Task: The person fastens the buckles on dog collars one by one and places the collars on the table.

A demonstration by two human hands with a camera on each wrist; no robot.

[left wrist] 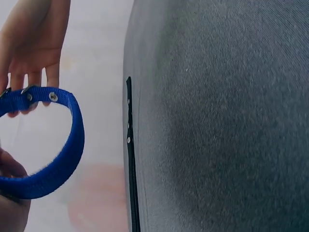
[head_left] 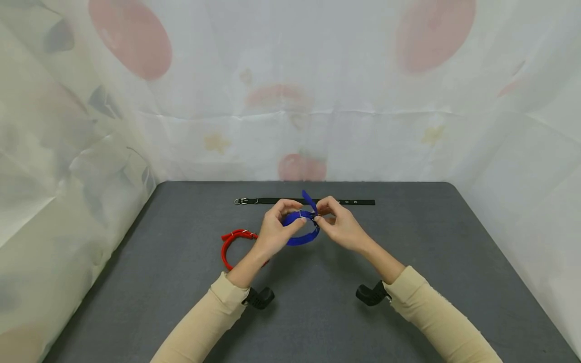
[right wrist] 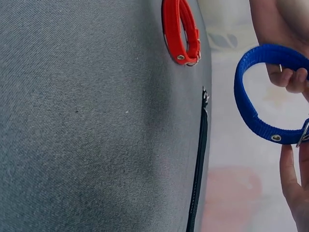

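Both hands hold a blue webbing collar (head_left: 303, 239) up over the grey table (head_left: 422, 302), bent into a loop. My left hand (head_left: 288, 210) pinches the loop at its left side. My right hand (head_left: 324, 214) pinches it at the metal buckle, where the strap's free end sticks up. In the left wrist view the blue collar (left wrist: 68, 150) curves past the right hand's fingers (left wrist: 32, 77). In the right wrist view the blue collar (right wrist: 247, 104) shows a metal eyelet, with the left hand's fingers (right wrist: 288, 77) curled on its far side.
A red collar (head_left: 230, 243) lies looped on the table left of my left wrist, seen too in the right wrist view (right wrist: 180, 30). A black collar (head_left: 272, 201) lies flat and straight behind the hands. Patterned white sheeting (head_left: 290, 101) walls the table on three sides.
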